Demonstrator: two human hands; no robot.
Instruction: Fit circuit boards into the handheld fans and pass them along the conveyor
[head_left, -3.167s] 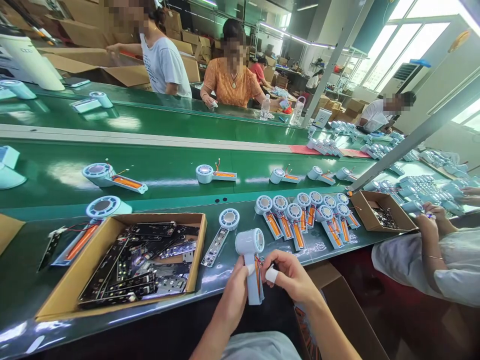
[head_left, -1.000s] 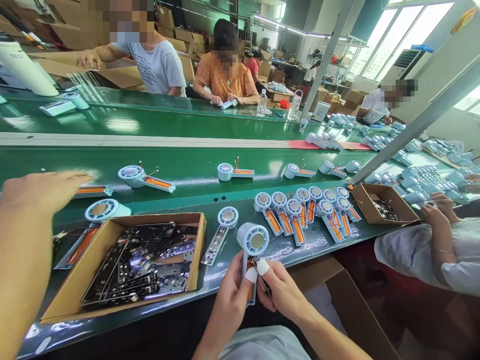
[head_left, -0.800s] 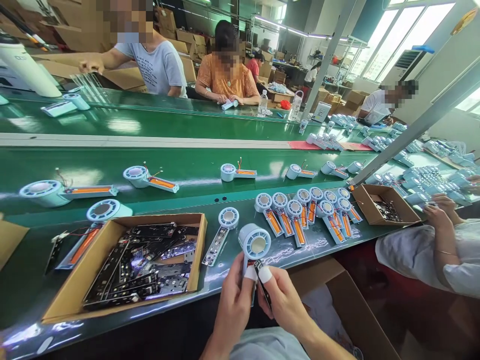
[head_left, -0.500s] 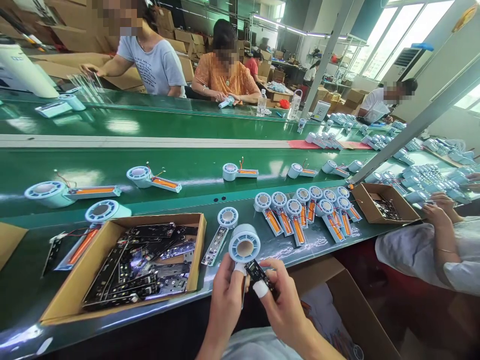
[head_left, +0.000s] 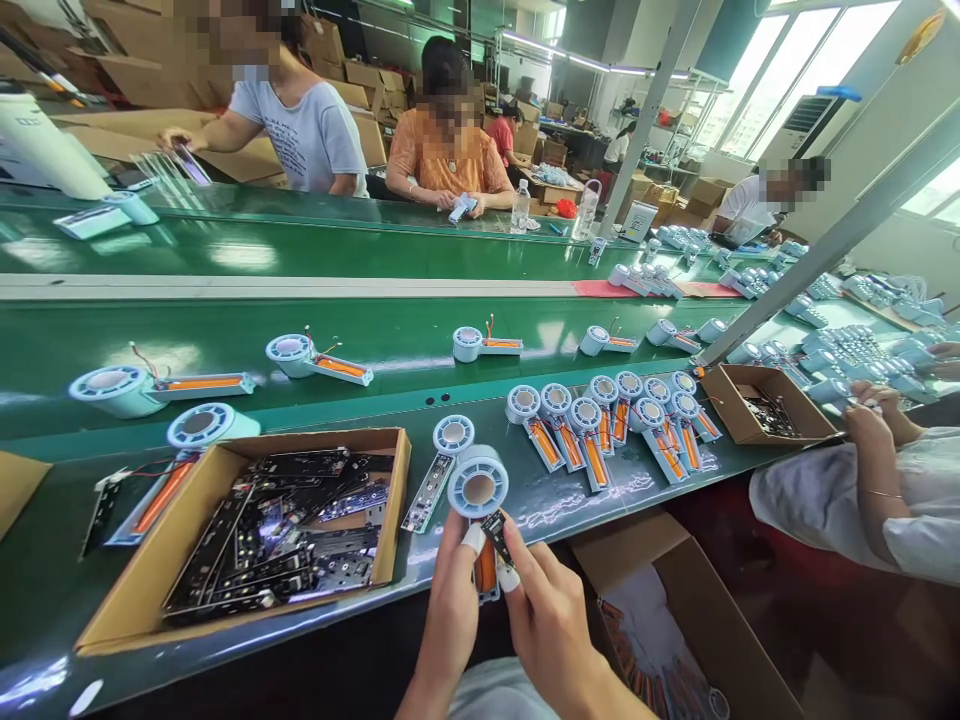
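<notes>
Left hand [head_left: 452, 592]: white cover [head_left: 474, 538] on thumb tip. Right hand [head_left: 553, 602]: similar white cover [head_left: 508, 577] on thumb tip. Forearms bare. Pale blue-grey garment [head_left: 501, 692] at bottom edge, looks plain.

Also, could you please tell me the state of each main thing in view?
Left hand: closed around the fan handle.
Right hand: pinching the circuit board.
Held handheld fan: head up, orange insert partly exposed.
Circuit board: held at the handle, tilted.
Left parts box: open, holding circuit boards.
Floor carton: open, contents inside.
Clear bottle: upright.
</notes>
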